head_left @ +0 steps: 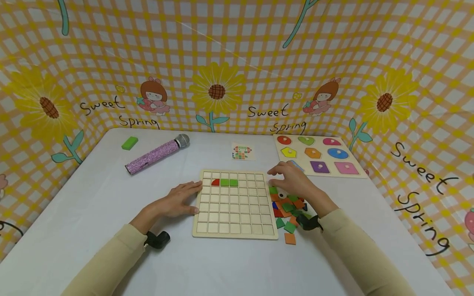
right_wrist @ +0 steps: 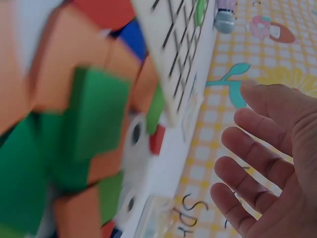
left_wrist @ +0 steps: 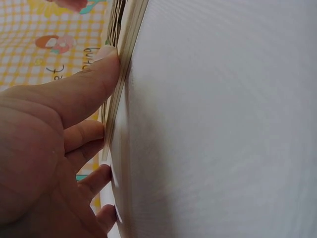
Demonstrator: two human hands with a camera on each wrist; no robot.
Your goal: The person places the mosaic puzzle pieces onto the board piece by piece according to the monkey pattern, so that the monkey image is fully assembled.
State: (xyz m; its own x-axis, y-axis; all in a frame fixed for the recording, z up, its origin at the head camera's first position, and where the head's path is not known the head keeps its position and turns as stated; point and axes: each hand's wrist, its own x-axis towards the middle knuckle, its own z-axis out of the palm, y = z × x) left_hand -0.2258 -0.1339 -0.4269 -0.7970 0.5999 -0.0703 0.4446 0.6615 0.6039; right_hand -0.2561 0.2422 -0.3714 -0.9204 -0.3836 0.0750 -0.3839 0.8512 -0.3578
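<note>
Left hand [head_left: 175,202] touches the grid board [head_left: 234,209] lying to its right

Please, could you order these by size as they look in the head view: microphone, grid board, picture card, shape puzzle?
1. Grid board
2. Shape puzzle, partly hidden by the right hand
3. Microphone
4. Picture card

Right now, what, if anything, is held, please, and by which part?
Nothing: the left hand touches the grid board at its edge; the right hand is empty.

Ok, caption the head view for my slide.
Left hand touches a wooden grid board bearing a red quarter-circle and two green squares; right hand hovers near loose coloured tiles.
</note>
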